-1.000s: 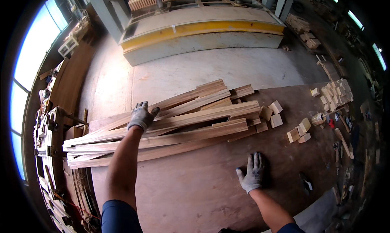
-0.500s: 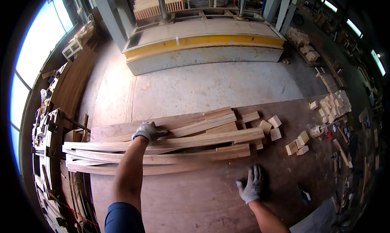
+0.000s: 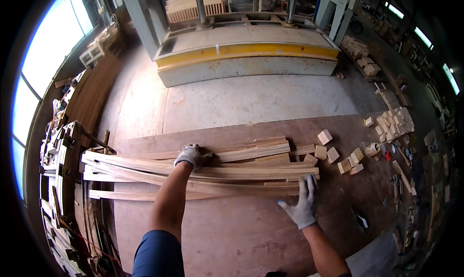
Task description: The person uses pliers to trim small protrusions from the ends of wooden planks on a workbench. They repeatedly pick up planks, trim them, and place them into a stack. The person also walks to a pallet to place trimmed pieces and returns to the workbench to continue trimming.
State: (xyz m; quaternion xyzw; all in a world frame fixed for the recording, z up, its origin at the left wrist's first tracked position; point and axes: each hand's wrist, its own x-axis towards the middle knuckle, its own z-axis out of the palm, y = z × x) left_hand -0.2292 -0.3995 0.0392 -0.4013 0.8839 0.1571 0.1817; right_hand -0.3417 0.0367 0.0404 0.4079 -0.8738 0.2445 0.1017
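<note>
Long, slightly curved wooden strips [image 3: 241, 186] lie in a loose, overlapping bundle across a brown board-topped table [image 3: 203, 238]. My left hand [image 3: 192, 157], in a grey work glove, bears on the far side of the bundle. Its fingers curl over a strip, and its thumb points right along the wood; the fingertips are partly hidden. At the bundle's right end, my gloved right hand [image 3: 304, 207] has its fingers spread, the tips touching the strip ends. Shorter wooden pieces [image 3: 273, 159] lie among the far strips.
Loose wooden blocks [image 3: 332, 155] sit right of the strips, with a larger block pile [image 3: 394, 125] farther right. A dark-handled tool [image 3: 361, 220] lies at lower right. Beyond the table stands a large yellow-edged machine bed [image 3: 246, 52]. Stacked lumber [image 3: 58, 166] lines the left side.
My right hand has moved forward from the bare tabletop to the strip ends. The nearer strips have shifted and fanned apart at their left ends. My left hand stays on the bundle.
</note>
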